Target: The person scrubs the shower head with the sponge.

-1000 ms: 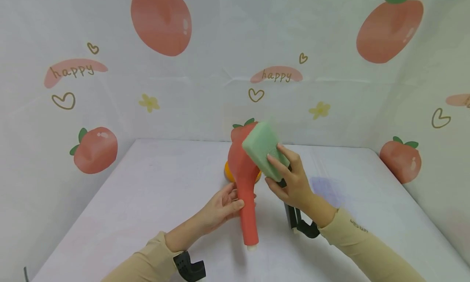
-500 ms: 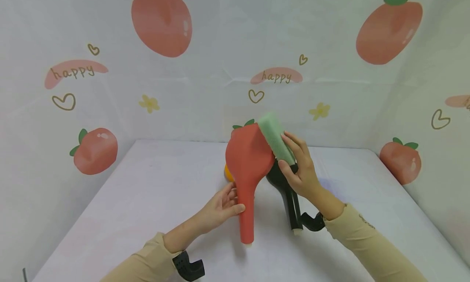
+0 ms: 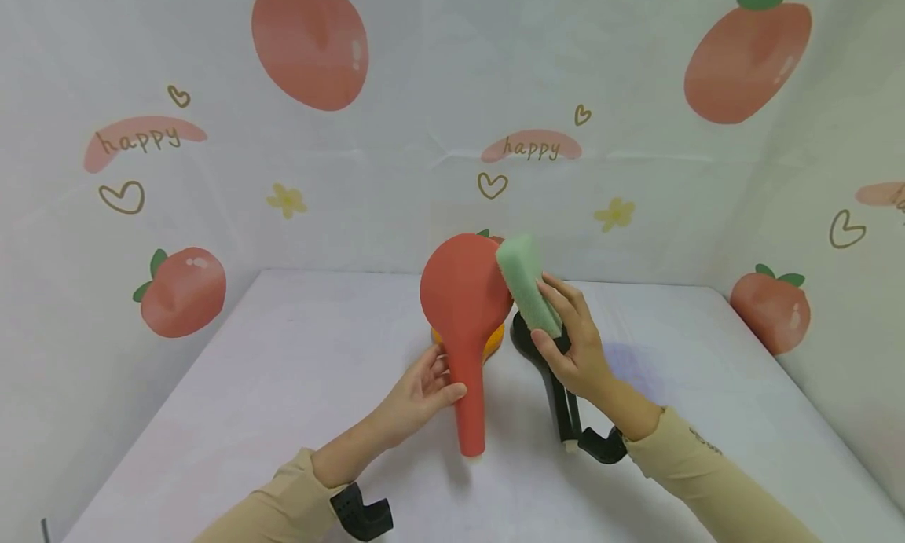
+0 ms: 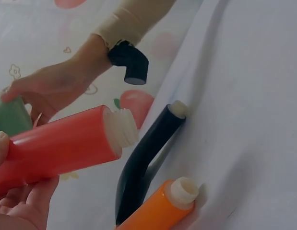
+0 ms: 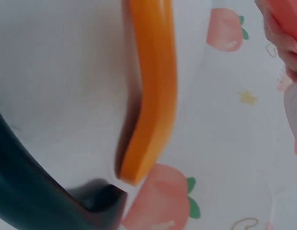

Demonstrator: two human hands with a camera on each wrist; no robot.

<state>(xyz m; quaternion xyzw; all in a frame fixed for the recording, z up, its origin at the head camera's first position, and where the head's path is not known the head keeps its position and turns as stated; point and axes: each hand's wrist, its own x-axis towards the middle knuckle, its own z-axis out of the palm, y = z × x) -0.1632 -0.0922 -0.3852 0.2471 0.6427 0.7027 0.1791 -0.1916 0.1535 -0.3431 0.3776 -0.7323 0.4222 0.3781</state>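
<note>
My left hand [image 3: 417, 398] grips the handle of a red shower head [image 3: 463, 291], held up over the table with its round smooth back facing the head camera. A white threaded end [image 4: 123, 128] shows at the foot of the handle in the left wrist view. Its pale spray face [image 5: 293, 108] appears at the right edge of the right wrist view. A light green sponge [image 3: 526, 284] is held between the fingers and thumb of my right hand [image 3: 583, 350]. The sponge overlaps the right rim of the red head in the head view.
Behind the red one lies an orange shower head [image 5: 155, 91] on the white table [image 3: 339, 331]. A black shower head [image 3: 555, 394] lies to its right, under my right hand. A white fabric backdrop [image 3: 424, 79] printed with fruit stands around the table.
The red shower head has swung left, so its back shows more fully. My right hand has turned the sponge from its broad side to nearly edge-on, beside the rim.
</note>
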